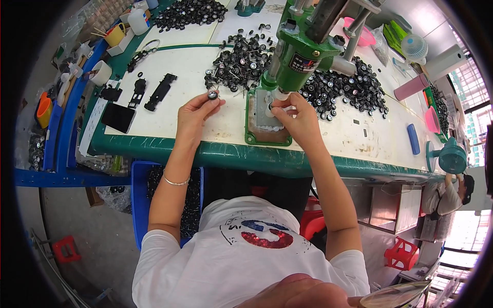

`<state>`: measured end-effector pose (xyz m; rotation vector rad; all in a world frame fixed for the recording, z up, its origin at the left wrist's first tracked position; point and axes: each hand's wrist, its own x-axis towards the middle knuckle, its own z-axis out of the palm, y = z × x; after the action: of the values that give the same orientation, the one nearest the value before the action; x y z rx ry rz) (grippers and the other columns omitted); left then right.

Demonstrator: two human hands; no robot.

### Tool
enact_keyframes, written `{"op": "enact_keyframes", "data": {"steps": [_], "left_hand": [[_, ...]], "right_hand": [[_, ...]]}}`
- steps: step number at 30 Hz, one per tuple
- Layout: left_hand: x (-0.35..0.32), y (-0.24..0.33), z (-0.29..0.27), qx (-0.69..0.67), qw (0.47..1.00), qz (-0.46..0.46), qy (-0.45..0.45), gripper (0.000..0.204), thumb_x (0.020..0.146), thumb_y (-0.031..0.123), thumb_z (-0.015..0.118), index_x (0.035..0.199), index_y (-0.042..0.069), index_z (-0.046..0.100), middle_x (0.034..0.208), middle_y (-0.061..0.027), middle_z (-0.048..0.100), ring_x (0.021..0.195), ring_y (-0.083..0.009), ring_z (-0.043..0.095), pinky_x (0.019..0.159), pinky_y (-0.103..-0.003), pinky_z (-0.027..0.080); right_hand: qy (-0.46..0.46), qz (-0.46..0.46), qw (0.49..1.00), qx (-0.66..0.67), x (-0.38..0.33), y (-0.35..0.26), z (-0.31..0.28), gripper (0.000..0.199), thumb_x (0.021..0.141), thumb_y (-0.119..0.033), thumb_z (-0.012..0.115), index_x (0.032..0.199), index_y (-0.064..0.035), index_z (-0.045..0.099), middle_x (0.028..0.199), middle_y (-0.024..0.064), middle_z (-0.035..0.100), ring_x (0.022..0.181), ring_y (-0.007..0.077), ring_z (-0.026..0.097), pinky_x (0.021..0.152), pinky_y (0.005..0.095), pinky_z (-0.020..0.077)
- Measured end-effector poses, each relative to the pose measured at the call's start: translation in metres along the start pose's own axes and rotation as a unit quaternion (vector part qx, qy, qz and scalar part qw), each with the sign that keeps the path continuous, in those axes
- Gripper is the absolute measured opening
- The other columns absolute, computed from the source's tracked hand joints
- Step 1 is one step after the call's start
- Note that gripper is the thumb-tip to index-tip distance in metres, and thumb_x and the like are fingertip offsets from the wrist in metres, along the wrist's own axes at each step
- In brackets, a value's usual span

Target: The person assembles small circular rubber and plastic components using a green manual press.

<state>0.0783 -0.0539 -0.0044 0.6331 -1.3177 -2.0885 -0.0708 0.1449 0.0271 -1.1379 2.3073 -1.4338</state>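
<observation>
Between the thumb and fingers of my left hand [196, 114] is a small black toy wheel [212, 95] with a silver hub, held just above the white tabletop. My right hand [302, 120] is pinched at the metal plate of a green bench press [294, 69], right under its ram. A small dark wheel [271, 106] shows at those fingertips, partly covered by them. Beyond my left hand lies a heap of black wheels on thin axles [239, 64]. Another pile of black wheels [352, 92] spreads to the right of the press.
Black plastic chassis parts [161, 92] and a dark phone-like slab [118, 117] lie on the left. A blue bin [139, 205] of small dark parts stands below the table edge. At right are a blue roll [413, 139] and a teal fan [453, 155]. Another person [448, 197] is far right.
</observation>
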Motion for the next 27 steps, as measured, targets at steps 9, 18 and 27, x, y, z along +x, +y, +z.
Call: {"op": "enact_keyframes", "data": {"steps": [9,18,27], "left_hand": [[-0.001,-0.011,0.061,0.207,0.943,0.19,-0.18,0.016,0.076,0.007,0.072,0.089,-0.002,0.069,0.084,-0.0028,0.063,0.081,-0.0111,0.056,0.075,-0.024,0.042],[-0.001,-0.028,0.092,0.092,0.966,0.148,-0.193,0.014,0.076,0.006,0.071,0.088,-0.001,0.069,0.084,-0.0019,0.059,0.079,-0.0111,0.054,0.072,-0.024,0.042],[0.008,-0.02,0.091,0.21,0.933,0.216,-0.198,0.01,0.077,0.013,0.07,0.081,0.003,0.068,0.077,-0.0012,0.065,0.072,-0.0151,0.055,0.097,-0.038,0.032]], "right_hand": [[0.1,0.047,0.971,0.21,0.0,0.007,-0.028,0.038,0.085,-0.011,0.065,0.119,0.0008,0.055,0.106,0.0063,0.061,0.094,0.0121,0.057,0.082,0.0269,0.0484],[0.144,0.008,0.941,0.305,0.046,-0.043,-0.122,0.029,0.093,-0.021,0.057,0.114,-0.0014,0.059,0.106,0.0043,0.063,0.084,0.0097,0.059,0.071,0.0233,0.0482],[0.059,-0.03,0.898,0.435,0.157,-0.142,-0.147,0.02,0.096,-0.024,0.054,0.084,-0.0076,0.054,0.057,-0.0078,0.034,0.044,0.0004,0.029,0.036,0.0165,0.0194]]}}
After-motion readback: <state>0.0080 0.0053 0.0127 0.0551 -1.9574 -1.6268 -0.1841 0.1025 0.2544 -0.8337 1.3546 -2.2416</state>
